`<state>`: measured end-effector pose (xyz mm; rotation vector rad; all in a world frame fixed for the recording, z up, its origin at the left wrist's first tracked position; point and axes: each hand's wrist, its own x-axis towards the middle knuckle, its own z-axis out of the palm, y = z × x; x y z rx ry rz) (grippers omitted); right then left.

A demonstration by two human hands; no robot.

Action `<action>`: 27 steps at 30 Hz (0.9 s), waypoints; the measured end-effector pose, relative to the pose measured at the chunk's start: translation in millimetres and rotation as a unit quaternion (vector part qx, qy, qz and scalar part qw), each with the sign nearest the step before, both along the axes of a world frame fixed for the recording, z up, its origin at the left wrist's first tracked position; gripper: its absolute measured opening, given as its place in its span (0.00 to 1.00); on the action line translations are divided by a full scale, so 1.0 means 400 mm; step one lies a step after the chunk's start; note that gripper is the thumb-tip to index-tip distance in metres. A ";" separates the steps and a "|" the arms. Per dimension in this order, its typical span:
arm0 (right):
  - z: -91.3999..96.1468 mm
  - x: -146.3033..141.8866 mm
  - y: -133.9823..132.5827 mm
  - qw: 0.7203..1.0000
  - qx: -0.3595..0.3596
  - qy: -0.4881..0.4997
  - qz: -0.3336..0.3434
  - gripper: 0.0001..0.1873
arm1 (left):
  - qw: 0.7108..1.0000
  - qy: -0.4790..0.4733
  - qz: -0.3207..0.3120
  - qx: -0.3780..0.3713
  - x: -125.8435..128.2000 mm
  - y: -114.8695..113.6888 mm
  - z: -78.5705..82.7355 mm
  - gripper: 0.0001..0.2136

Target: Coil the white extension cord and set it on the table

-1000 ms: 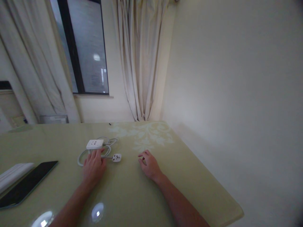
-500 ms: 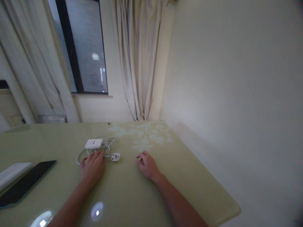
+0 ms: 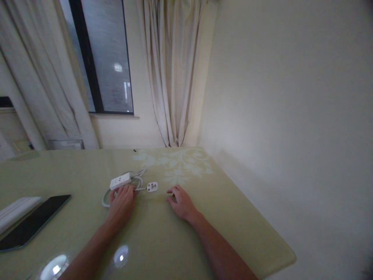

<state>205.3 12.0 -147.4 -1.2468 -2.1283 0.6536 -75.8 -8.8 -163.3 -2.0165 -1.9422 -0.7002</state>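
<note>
Two bare hands show in the head view, both over the pale green desk point(image 3: 163, 241). The left hand point(image 3: 122, 202) lies at the near edge of a white power strip point(image 3: 120, 181), fingers over its grey-white cord point(image 3: 105, 200); whether that grip is clenched on the cord or merely resting there, I cannot tell (the back of the hand hides the fingertips). The strip sits slightly askew, sockets showing, with cord loops on either side. Its plug point(image 3: 152, 187) lies between the hands, pins visible, apart from both. The right hand point(image 3: 181, 202) has its grip released: fingers loosely curled, a gap at the thumb, nothing visible inside.

As I judge it, the step in hand is the left hand's handling of the strip and cord, with the right idle. The next move calls for a sure hold by the left and slack in the loops, so that the plug does not drag.
</note>
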 end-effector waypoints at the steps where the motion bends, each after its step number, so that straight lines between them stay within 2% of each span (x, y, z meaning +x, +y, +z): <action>1: 0.001 0.001 -0.001 1.000 -0.003 0.001 0.004 0.17 | 1.000 -0.012 -0.015 0.006 0.017 -0.003 0.001 0.16; 5: 0.003 -0.001 -0.004 0.999 0.002 0.000 0.039 0.31 | 0.992 -0.098 -0.079 0.028 0.095 -0.023 0.005 0.16; 7: 0.000 -0.008 -0.003 0.997 -0.003 0.038 0.067 0.36 | 0.982 -0.143 -0.115 0.039 0.131 -0.040 0.008 0.16; 9: -0.008 -0.016 0.002 0.986 -0.040 0.134 0.093 0.38 | 0.972 -0.173 -0.156 0.031 0.160 -0.057 0.008 0.16; 12: -0.024 -0.026 0.018 0.935 -0.152 0.295 0.121 0.42 | 0.959 -0.187 -0.214 0.023 0.186 -0.073 -0.007 0.14; 15: -0.035 -0.034 0.028 0.895 -0.222 0.374 0.102 0.40 | 0.942 -0.180 -0.279 0.052 0.192 -0.071 -0.036 0.15; 19: -0.029 -0.052 0.019 0.863 -0.250 0.436 0.049 0.33 | 0.926 -0.154 -0.341 0.045 0.186 -0.063 -0.052 0.18; 24: -0.011 -0.077 -0.004 0.808 -0.260 0.528 0.010 0.26 | 0.934 -0.066 -0.350 -0.011 0.170 -0.081 0.002 0.23; 27: 0.003 -0.079 -0.016 0.778 -0.266 0.569 0.003 0.27 | 0.932 -0.029 -0.361 -0.010 0.153 -0.093 0.035 0.30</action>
